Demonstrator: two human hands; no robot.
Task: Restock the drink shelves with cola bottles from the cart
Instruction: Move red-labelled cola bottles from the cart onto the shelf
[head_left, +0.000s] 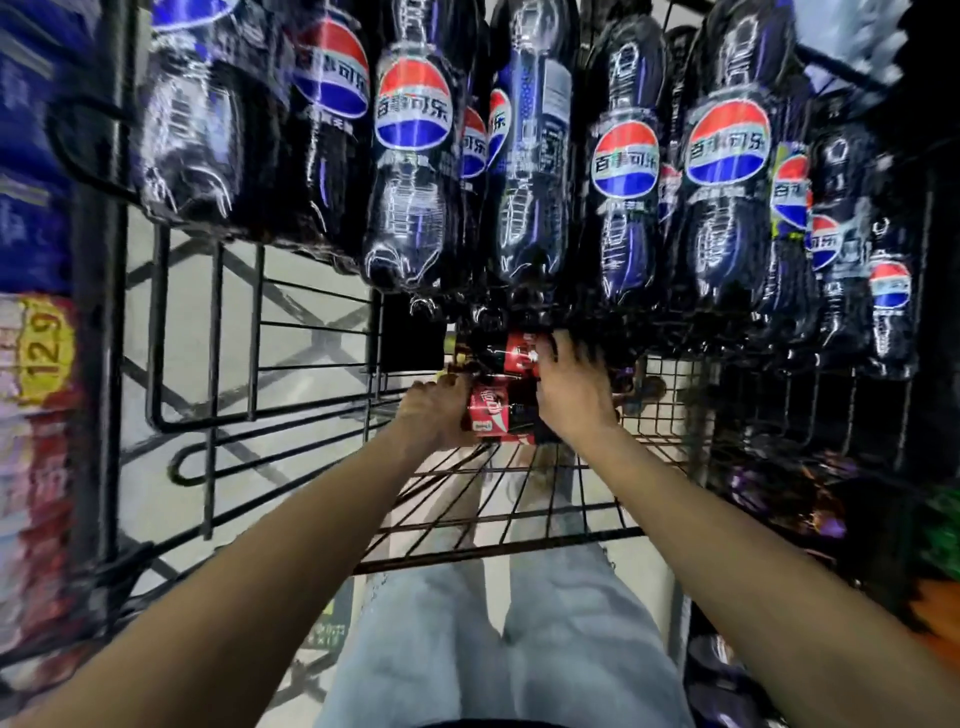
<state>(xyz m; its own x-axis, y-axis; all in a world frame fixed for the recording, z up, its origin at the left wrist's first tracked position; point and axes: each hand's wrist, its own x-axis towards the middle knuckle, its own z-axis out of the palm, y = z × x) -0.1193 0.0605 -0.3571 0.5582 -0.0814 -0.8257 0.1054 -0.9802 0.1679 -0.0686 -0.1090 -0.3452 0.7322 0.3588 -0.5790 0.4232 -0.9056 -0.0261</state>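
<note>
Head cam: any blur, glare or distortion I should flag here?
Head view: fisheye bends the rack and tilts the black bottles; white glare streaks run down those bottles; left edge is smeared, price tag soft; left hand, right hand and red bottles at centre are slightly blurred; right side is dark.

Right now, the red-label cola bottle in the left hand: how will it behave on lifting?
The red-label cola bottle looks full of dark liquid, so likely heavy for its size. Glossy plastic may slip; left hand wraps it. Round body could roll on the wire shelf.
</note>
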